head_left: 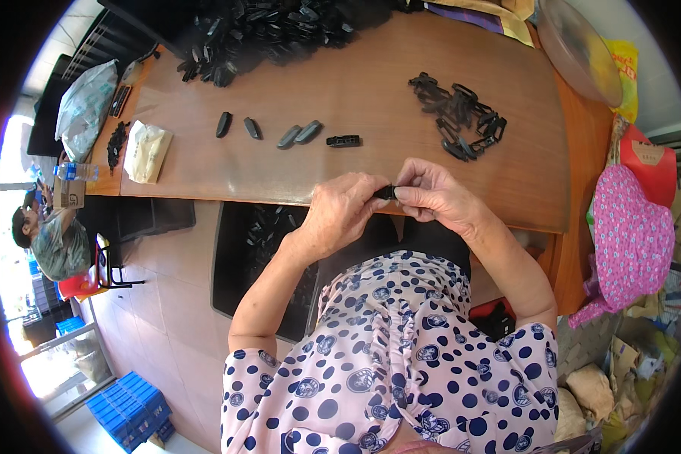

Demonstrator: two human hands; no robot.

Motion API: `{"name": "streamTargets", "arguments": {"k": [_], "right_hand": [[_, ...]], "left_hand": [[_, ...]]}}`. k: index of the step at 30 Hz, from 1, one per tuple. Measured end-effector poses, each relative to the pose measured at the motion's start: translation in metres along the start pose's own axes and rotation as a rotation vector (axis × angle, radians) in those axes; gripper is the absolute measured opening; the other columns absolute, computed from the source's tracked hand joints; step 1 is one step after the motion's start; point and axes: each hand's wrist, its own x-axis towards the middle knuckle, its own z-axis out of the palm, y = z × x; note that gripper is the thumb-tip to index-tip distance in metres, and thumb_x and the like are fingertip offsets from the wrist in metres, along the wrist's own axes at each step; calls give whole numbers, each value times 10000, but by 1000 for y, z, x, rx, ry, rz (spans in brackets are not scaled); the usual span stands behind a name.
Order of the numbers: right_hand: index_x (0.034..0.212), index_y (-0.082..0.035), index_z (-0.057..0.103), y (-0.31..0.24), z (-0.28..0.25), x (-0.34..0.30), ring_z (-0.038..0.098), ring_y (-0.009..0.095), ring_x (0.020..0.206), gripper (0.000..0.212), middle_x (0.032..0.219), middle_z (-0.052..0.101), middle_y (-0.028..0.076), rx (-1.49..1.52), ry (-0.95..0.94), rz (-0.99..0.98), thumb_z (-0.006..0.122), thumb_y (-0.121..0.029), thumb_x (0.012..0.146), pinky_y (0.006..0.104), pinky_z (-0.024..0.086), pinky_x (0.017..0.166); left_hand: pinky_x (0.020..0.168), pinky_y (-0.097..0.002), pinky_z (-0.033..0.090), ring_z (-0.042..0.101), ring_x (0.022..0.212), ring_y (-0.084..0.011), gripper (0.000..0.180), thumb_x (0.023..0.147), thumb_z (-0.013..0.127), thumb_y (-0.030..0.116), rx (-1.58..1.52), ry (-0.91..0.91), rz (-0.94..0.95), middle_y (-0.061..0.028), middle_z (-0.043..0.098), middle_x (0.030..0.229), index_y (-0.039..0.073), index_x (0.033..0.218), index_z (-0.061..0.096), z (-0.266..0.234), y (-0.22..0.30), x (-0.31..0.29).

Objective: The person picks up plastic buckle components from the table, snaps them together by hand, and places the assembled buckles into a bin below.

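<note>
Over the table's near edge, my left hand and my right hand meet around a small black plastic part. Fingers of both hands pinch it, hiding most of its shape. Just beyond them a black slotted plastic piece lies on the brown table. To its left several smooth, elongated dark pieces form a loose row. Farther right is a scattered heap of black open-framed pieces.
A large pile of black parts covers the far left. A white paper packet and a plastic bottle are at left. Below the edge sits a dark tray of parts. Another person sits at far left; a pink patterned cloth hangs right.
</note>
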Motion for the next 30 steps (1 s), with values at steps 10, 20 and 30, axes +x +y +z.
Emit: {"name": "streamTargets", "arguments": {"k": [10, 20, 30], "right_hand": [[1132, -93, 498, 15, 4, 5, 561, 117, 811, 423, 971, 565, 40, 246, -165, 29, 630, -404, 878, 193, 410, 530], [1138, -28, 515, 29, -6, 6, 566, 125, 672, 387, 846, 561, 40, -115, 68, -101, 463, -379, 983, 237, 448, 581], [1058, -19, 542, -28, -40, 14, 584, 302, 899, 326, 1004, 550, 140, -1601, 465, -344, 685, -135, 788, 359, 519, 715]], "left_hand": [[620, -261, 539, 591, 821, -155, 216, 871, 664, 178, -693, 263, -259, -87, 515, 1198, 18, 1016, 644, 39, -8, -4], [583, -213, 507, 597, 742, -105, 328, 980, 485, 266, -1155, 59, -502, -74, 499, 1284, 51, 1228, 497, 48, 9, 19], [819, -396, 433, 541, 938, -308, 200, 831, 637, 182, 321, 51, -122, -144, 547, 1011, 22, 906, 543, 21, -80, 36]]}}
